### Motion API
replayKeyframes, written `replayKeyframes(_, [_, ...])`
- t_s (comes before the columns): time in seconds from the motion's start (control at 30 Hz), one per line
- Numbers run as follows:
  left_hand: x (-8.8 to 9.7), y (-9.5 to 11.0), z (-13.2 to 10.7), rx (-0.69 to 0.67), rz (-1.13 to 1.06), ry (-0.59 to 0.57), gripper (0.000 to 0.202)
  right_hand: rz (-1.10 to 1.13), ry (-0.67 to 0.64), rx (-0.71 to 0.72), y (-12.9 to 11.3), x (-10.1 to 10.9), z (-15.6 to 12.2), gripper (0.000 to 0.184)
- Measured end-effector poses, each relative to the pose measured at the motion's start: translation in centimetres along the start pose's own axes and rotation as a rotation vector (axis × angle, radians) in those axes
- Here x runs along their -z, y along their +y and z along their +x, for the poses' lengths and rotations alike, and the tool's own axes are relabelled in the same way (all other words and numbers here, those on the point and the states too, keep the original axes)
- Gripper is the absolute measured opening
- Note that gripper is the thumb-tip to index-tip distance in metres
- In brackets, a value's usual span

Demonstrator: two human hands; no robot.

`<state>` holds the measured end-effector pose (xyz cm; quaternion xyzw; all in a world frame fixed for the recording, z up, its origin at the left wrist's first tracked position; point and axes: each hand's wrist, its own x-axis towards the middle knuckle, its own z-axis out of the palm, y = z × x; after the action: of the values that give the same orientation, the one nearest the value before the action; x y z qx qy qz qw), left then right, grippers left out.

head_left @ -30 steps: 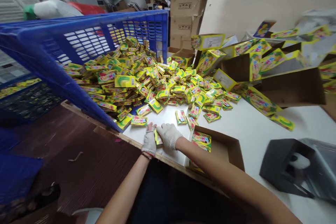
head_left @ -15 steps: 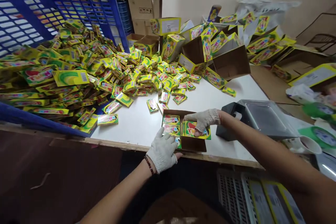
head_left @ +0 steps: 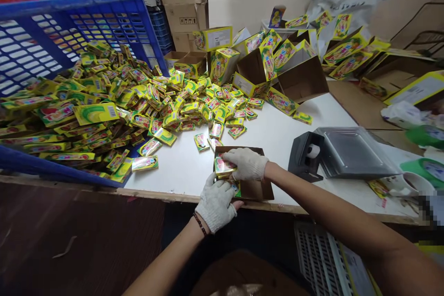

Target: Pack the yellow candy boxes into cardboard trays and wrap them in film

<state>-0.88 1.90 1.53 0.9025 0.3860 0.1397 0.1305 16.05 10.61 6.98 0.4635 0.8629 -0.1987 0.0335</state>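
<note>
Right hand point(head_left: 248, 164): grip clamped on a yellow box point(head_left: 224, 167), held over the left part of a shallow carton point(head_left: 252, 188). Left hand point(head_left: 215, 204): fingers bent over the carton's near-left corner, thumb out by the near wall; can't tell if that grip is pinched on the wall or just resting. Packed boxes point(head_left: 237, 188) partly visible under the hands; right part of carton shows brown bottom.

Carton sits right along the wooden front edge point(head_left: 169, 196) of the counter point(head_left: 180, 166), hardly any margin on that side. Left of it, an open white strip runs to a loose box point(head_left: 144, 163) lying beside the blue crate point(head_left: 147, 32). Far side is tight: two small boxes just behind the carton's far-left corner, then the big pile point(head_left: 173, 97) spilling from the tipped crate. Right side: narrow gap, then black tape dispenser point(head_left: 303, 155), with clear plastic tray point(head_left: 357, 152) against it. More open surface behind carton and dispenser, up to the jumbled display boxes point(head_left: 301, 81). Right forearm crosses the front edge just below the dispenser.
</note>
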Motion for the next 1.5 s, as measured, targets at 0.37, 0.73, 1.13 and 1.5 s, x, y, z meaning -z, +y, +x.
replayKeyframes(0.37, [2.9, -2.0, 3.5, 0.135, 0.120, 0.087, 0.040, -0.316, -0.312, -0.216, 0.9, 1.4, -5.2, 0.047])
replayKeyframes(0.73, [1.8, -2.9, 5.0, 0.214, 0.162, -0.105, 0.045, -0.140, -0.528, -0.217, 1.1, -2.6, -2.5, 0.048])
replayKeyframes(1.13, [2.2, -2.9, 5.0, 0.218, 0.157, -0.117, 0.047, -0.209, -0.484, -0.358, 0.4, -4.4, -1.3, 0.040])
replayKeyframes(1.5, [2.4, -3.1, 5.2, 0.238, 0.153, -0.137, 0.044, -0.106, -0.677, -0.239, 4.4, -3.0, 0.7, 0.020])
